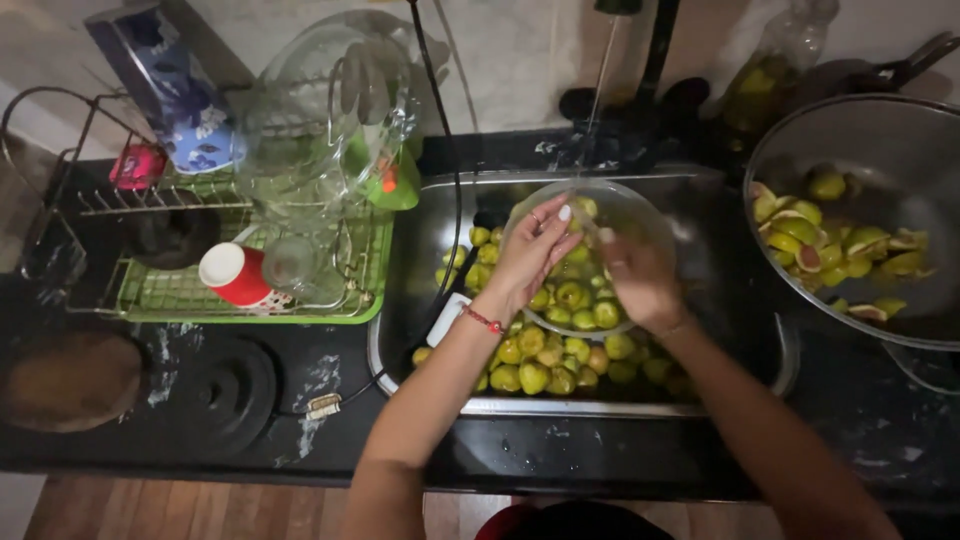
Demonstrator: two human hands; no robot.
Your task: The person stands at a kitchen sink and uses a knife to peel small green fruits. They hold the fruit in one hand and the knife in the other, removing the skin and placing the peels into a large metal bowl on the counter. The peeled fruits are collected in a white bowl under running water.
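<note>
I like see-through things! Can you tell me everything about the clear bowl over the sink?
The clear bowl is round and looks like glass or clear plastic. It sits upright over the sink, right under a thin stream of tap water. Small green fruits lie inside it, and more lie in the sink below. The left hand and the right hand meet above its middle; whether they grip its rim cannot be told. A steel bowl of cut fruit stands to its right.

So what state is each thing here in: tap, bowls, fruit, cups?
Black tap: running.
Clear glass bowl: in the sink, holding green fruit.
Round green fruit: whole, loose in the steel sink.
Large metal bowl: holding cut fruit.
Red cup: lying on its side in the rack.
</note>
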